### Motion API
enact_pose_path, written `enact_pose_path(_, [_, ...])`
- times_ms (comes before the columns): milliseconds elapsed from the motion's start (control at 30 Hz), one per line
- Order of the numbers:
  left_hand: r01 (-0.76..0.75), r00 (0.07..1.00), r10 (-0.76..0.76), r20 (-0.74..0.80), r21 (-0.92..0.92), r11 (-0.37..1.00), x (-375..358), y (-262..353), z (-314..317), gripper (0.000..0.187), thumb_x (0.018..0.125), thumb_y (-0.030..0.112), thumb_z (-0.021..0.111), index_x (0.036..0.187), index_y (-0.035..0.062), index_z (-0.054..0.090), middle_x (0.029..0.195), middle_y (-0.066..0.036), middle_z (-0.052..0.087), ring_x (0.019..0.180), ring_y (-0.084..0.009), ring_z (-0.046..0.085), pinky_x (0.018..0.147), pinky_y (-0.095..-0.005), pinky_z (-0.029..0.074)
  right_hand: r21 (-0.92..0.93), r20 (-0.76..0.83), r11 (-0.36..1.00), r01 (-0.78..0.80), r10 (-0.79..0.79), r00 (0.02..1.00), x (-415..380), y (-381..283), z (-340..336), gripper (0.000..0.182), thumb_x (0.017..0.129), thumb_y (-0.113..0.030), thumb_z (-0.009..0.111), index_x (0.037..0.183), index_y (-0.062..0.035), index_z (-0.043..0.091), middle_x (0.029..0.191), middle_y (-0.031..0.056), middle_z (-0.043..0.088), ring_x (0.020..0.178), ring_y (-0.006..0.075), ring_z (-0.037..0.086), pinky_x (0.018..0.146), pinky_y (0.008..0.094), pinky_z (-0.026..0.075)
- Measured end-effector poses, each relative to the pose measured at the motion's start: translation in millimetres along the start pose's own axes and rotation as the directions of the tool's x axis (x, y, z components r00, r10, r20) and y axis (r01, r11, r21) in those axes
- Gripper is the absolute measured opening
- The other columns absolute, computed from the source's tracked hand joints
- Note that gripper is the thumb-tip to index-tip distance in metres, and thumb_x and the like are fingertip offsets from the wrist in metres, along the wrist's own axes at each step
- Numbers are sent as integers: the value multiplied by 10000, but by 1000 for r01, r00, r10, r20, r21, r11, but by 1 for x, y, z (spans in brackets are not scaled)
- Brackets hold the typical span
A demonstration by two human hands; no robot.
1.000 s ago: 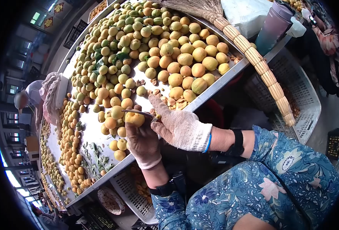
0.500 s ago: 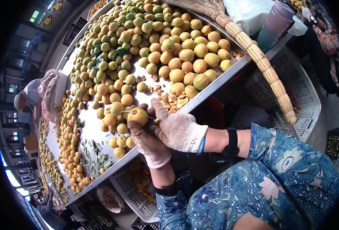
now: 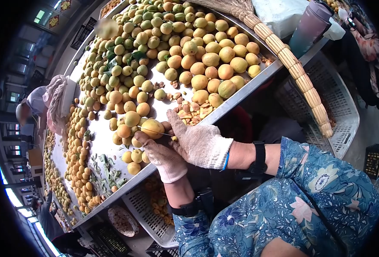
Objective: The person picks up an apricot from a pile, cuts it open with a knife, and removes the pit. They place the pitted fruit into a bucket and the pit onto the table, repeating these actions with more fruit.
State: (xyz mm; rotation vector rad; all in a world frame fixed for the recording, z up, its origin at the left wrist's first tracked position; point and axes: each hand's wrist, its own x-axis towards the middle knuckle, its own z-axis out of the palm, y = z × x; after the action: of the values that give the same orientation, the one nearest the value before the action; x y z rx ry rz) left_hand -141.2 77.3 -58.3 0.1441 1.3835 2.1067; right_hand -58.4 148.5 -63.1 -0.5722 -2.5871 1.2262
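A yellow apricot (image 3: 152, 129) is held at the table edge between the gloved fingers of my left hand (image 3: 167, 159). My right hand (image 3: 200, 144), also in a soiled white knit glove, is closed on a thin wire-like blade (image 3: 165, 135). The blade runs across the near side of the apricot; its handle is mostly hidden by the fingers. Close beyond my right hand lie torn apricot pieces and brown pits (image 3: 192, 112). More whole apricots (image 3: 131, 118) surround the held one.
A metal-edged table (image 3: 131, 187) carries a large heap of apricots (image 3: 172, 40) and loose leaves (image 3: 106, 171). A straw broom (image 3: 290, 60) lies over its corner beside a tumbler (image 3: 310, 28). Plastic crates (image 3: 341, 100) stand below. Another person (image 3: 48, 103) is across the table.
The apricot has turned in my left hand, and its cut opening no longer faces me. The blade's far end no longer shows beyond the fruit. A blurred yellowish patch appears over the heap's far edge.
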Motion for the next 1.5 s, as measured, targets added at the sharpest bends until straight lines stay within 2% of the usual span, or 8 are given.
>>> enact_pose_path(200, [-268,963,256,82,329,905,2,-3,0,466,937,400,566,1193,15,510,893,-55,578,710,-104,527,620,-232,449,-121,-1,991,-56,56,998,2,-5,-18,737,816,-182,539,1430,35,194,719,217,631,647,405,632,584,505,495])
enact_pose_path(367, [-627,653,701,286,724,288,16,-19,-39,363,984,253,434,1212,-26,480,1078,-181,576,953,-329,584,830,-376,460,-192,-103,978,83,-104,989,-3,-5,0,732,847,-222,578,1450,-40,206,749,216,647,657,400,639,578,491,503])
enact_pose_path(400, [-503,843,517,150,558,660,17,-35,-44,294,964,129,410,1203,-27,479,1075,-216,571,961,-378,576,833,-407,458,-197,-132,975,107,-134,982,-2,1,2,741,848,-214,591,1456,-49,200,776,221,651,675,402,641,587,488,506])
enact_pose_path(467, [-528,811,512,282,730,433,20,-22,-39,266,974,133,400,1168,-28,485,1041,-227,562,923,-386,578,795,-423,464,-175,-106,983,57,-76,991,-1,0,-1,725,857,-213,605,1451,-51,222,905,239,651,749,413,643,641,487,513])
enact_pose_path(600, [-203,978,140,155,555,806,8,6,-14,453,865,401,632,1029,-14,553,927,-197,585,834,-345,605,745,-401,482,-79,-118,991,112,-121,986,-3,5,-6,614,839,-177,611,1381,-49,353,1002,233,638,873,406,632,729,452,516])
enact_pose_path(800, [-434,901,267,343,693,576,6,4,-13,505,750,325,800,1039,-39,603,939,-123,643,848,-160,630,748,-291,514,-71,-50,996,54,-58,997,12,11,-20,458,792,-146,655,1219,-32,534,1018,221,641,943,388,617,790,416,513])
enact_pose_path(1067, [-464,881,280,380,582,668,3,8,-6,502,710,274,834,1043,-36,622,912,-130,639,848,-163,635,756,-293,513,501,203,862,-74,-34,979,15,19,-33,459,704,-16,667,1150,10,562,988,60,669,857,132,623,779,277,509])
enact_pose_path(1500, [-582,813,405,418,590,559,1,-5,-8,464,825,165,694,1214,-11,513,1086,-173,576,989,-242,596,876,-329,469,748,354,590,-303,31,935,-14,77,-23,320,884,-163,595,1182,-47,575,918,17,655,758,127,620,612,249,484])
